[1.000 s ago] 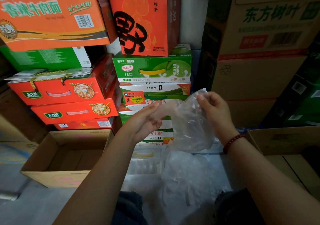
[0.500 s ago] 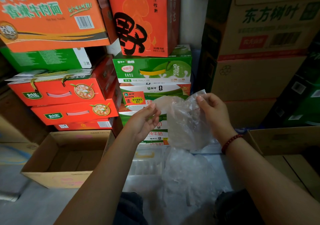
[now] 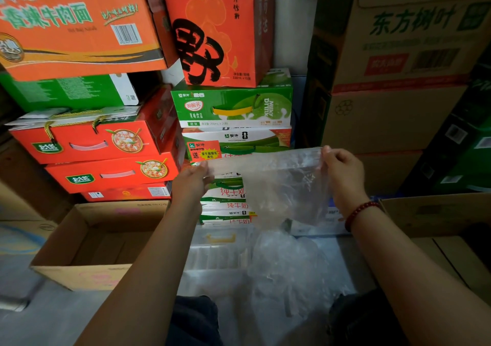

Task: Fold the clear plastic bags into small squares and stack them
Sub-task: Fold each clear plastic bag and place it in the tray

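Clear plastic bag (image 3: 276, 186) held up at frame centre, stretched flat between both hands. Left hand (image 3: 192, 183) pinches top corner at 9 o'clock of bag; right hand (image 3: 342, 175) pinches top corner at 3 o'clock, fingers curled over edge. Crumpled bag heap (image 3: 289, 271) at 6 o'clock, below. Open carton (image 3: 87, 244) at 8 o'clock.

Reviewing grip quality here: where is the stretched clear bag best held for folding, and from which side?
At its two top corners, from the outer ends. The clear bag hangs as a flat sheet with its top edge taut; the left hand and right hand pinch those corners, keeping it spread.
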`<control>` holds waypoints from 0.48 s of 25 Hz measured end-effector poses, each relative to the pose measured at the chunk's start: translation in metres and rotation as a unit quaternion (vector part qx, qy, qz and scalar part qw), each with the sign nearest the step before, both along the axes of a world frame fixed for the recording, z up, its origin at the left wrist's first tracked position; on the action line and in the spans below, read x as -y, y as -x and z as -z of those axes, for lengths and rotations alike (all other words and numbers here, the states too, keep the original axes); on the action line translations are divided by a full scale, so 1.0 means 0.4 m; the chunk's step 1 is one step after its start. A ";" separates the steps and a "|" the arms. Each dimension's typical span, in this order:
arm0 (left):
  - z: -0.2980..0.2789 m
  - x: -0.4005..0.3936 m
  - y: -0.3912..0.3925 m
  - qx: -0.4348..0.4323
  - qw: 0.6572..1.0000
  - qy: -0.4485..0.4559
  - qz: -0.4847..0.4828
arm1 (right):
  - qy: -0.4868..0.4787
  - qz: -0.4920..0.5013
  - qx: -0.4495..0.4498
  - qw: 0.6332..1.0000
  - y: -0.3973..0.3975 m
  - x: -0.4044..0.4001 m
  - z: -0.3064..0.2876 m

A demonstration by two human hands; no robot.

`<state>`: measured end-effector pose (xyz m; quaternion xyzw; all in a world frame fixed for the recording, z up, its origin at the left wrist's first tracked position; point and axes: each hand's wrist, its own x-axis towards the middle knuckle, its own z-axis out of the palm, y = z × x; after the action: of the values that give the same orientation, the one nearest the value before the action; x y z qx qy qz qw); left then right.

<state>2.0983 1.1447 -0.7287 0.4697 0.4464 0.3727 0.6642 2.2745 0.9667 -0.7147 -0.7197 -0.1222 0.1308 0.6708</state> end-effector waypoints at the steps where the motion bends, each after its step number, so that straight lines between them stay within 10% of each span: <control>1: 0.002 0.000 0.002 -0.002 1.000 -0.018 -0.002 | 0.011 -0.001 0.000 1.000 0.000 0.000 0.000; 12: -0.005 0.023 0.007 -0.001 0.998 -0.064 -0.018 | -0.034 0.025 -0.020 0.999 0.010 0.000 -0.012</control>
<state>2.0953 1.1355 -0.7269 0.5039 0.4303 0.4118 0.6256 2.2705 0.9668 -0.7101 -0.6964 -0.0955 0.1242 0.7003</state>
